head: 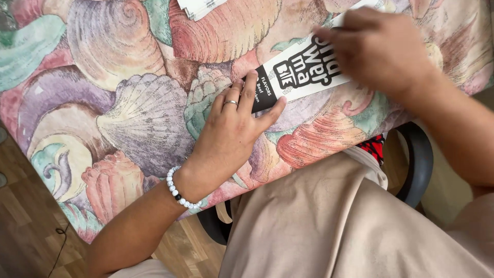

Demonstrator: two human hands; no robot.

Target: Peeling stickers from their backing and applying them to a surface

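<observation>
Pressing flat on the near, black end of a long paper strip (pixel 301 72), the left hand (pixel 231 131) has its fingers spread, a ring on 1 of them and a white bead bracelet (pixel 180 194) at the wrist. The strip, white with black lettering, lies slantwise on a worktop covered by a shell-patterned cloth (pixel 128 103). The right hand (pixel 378 46) rests on the strip's far part, blurred; I cannot tell whether its grip is closed. A stack of papers (pixel 198 7) lies at the far edge.

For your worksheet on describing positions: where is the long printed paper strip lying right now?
In the head view, the paper strip lies at upper centre on the shell-patterned cloth, with the left hand and right hand on its ends.
</observation>
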